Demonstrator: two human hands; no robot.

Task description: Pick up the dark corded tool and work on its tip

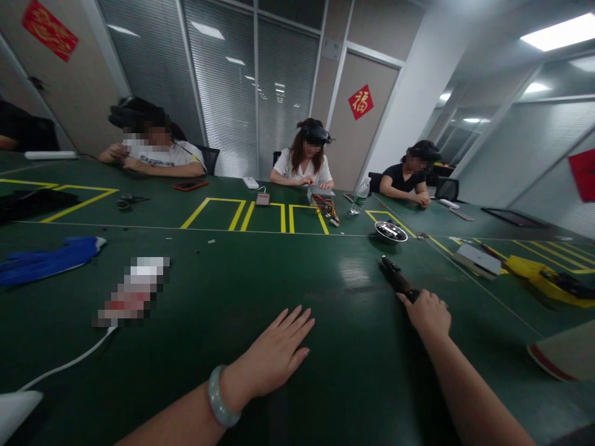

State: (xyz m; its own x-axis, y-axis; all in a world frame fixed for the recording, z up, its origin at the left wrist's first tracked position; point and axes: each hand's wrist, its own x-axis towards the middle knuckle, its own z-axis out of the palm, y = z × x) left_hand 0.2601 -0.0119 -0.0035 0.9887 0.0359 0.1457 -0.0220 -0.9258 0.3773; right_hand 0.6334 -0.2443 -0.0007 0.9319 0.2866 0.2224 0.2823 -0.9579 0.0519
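Observation:
My left hand (274,353) lies palm down on the green table (334,378), fingers stretched out, with nothing in it. A pale jade-like bangle (217,396) circles that wrist. My right hand (426,314) is closed around the near end of a dark elongated tool (397,277), whose narrower tip points away from me and slightly left. The grip end is hidden under my fingers, and its exact kind cannot be made out. Beyond the tip stands a shiny metal bowl (391,231).
To my left lie a blue glove (51,259) and a blurred-out phone-like object (134,291) on a white cable (69,365). Across the table sit several people, one behind a grey box with wires (325,199). A water bottle (360,197) and a yellow item (534,272) stand farther right.

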